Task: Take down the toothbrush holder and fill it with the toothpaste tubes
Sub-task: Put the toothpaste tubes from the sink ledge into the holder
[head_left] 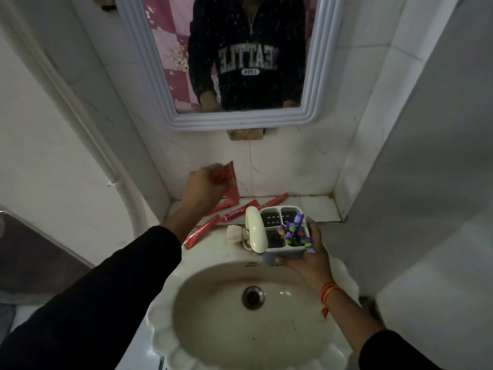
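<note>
- Gripping from below, my right hand cups the toothbrush holder over the sink, fingers wrapped round its base and far side; it hangs at about 1 o'clock from the drain, just beside the tap.
- My left hand is closed on one red toothpaste tube, lifted off the ledge at 11 o'clock.
- Three more tubes lie on the ledge, between 10 and 12 o'clock.
- Risk: the holder sits close to the tap; swinging it left to meet the tube could knock it and tip it into the sink.
- Risk: purple toothbrushes crowd the near right compartment; a tube pushed there could lever them out.
- Risk: a one-handed hold on the holder may let it tilt once tubes add weight to the far side.
</note>
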Tool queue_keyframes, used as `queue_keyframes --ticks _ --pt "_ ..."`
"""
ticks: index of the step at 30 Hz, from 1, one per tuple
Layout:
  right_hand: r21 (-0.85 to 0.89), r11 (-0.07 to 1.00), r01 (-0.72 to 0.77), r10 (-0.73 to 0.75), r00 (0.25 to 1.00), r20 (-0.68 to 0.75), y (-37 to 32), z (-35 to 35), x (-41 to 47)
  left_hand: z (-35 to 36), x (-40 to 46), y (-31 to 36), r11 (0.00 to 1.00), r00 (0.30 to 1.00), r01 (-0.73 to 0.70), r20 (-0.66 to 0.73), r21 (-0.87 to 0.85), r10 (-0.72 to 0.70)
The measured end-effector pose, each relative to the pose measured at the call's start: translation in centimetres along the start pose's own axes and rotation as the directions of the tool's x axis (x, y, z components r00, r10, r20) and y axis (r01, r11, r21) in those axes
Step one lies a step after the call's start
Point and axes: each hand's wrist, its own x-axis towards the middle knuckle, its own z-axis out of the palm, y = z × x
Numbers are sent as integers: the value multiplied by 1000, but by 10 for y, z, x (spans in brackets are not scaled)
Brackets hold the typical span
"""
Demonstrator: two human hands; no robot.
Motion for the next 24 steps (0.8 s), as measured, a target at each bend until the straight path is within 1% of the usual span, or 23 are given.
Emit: queue_keyframes --ticks 2,4,5,8,11,14,17,21,23,24 --pt "-6 1000 18 -18 1000 25 -1 -3 2 -6 0 34 987 996 -82 18 -139 86" --pt "-10 999 30 -29 999 44 -3 -5 3 -3 0 63 975 985 -128 88 -182 146" --pt "-7 1000 29 -29 998 50 -4 -6 3 1 -2 75 977 979 -129 135 -170 153" --pt "-7 1000 31 -30 997 64 -8 -9 6 23 -8 91 991 954 -134 272 -3 130" --pt "-26 999 44 -42 995 86 -5 -13 9 32 -10 94 988 945 -111 318 105 72" --pt "-16 1000 10 -9 993 114 -4 -18 10 30 -7 103 969 929 -176 355 175 104" --pt "-36 999 11 -7 992 124 -3 -22 12 25 -7 113 943 919 -229 374 244 127" --pt "-29 999 31 -27 992 126 -6 -24 11 17 0 119 919 928 -262 338 293 157" --pt "-23 1000 22 -18 990 143 -7 -24 11 16 2 120 905 935 -257 324 338 145" --pt "-16 1000 22 -20 990 143 -8 -25 11 17 1 117 899 933 -251 339 360 125"
